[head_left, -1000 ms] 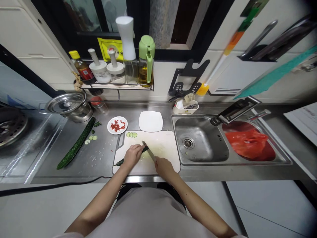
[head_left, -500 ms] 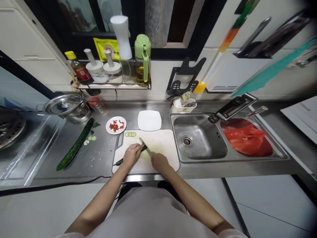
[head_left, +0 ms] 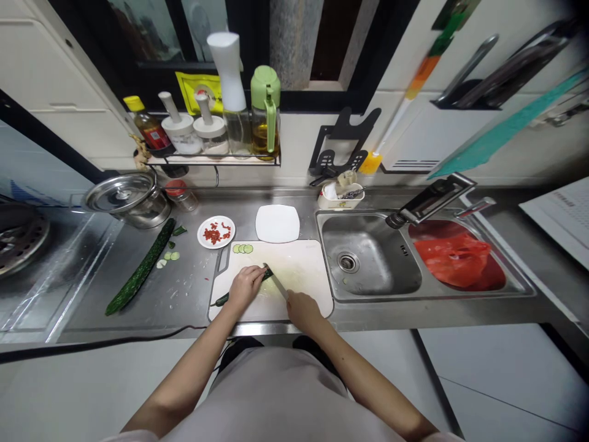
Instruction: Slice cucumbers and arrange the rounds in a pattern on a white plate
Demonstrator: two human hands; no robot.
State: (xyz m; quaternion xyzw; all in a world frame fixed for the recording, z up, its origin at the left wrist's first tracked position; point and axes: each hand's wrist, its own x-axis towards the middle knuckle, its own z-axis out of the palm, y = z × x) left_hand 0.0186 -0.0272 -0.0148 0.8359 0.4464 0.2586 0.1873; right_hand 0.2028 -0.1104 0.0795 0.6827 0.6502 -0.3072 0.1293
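Observation:
My left hand (head_left: 247, 284) is closed over a dark green cucumber (head_left: 221, 300), pressing it on the white cutting board (head_left: 304, 261). The cucumber's thin-stemmed end shows left of the hand and its other end pokes out to the right. My right hand (head_left: 304, 312) is wrapped round the handle of a knife (head_left: 279, 285). The blade slants up and left, its tip beside the cucumber's right end. Several cucumber slices (head_left: 242, 248) overlap in a row near the board's upper left. Fingers hide the cucumber's middle.
A whole cucumber (head_left: 140, 270) and scraps (head_left: 172, 255) lie left of the board. Behind it are a plate of chopped red pieces (head_left: 216, 232) and a white square plate (head_left: 277, 223). The sink (head_left: 372, 270) is to the right; a lidded pot (head_left: 126, 199) stands at left.
My right hand has drawn slightly right and down with the knife, so its tip no longer reaches past the cucumber. My left hand has stayed nearly still on the cucumber.

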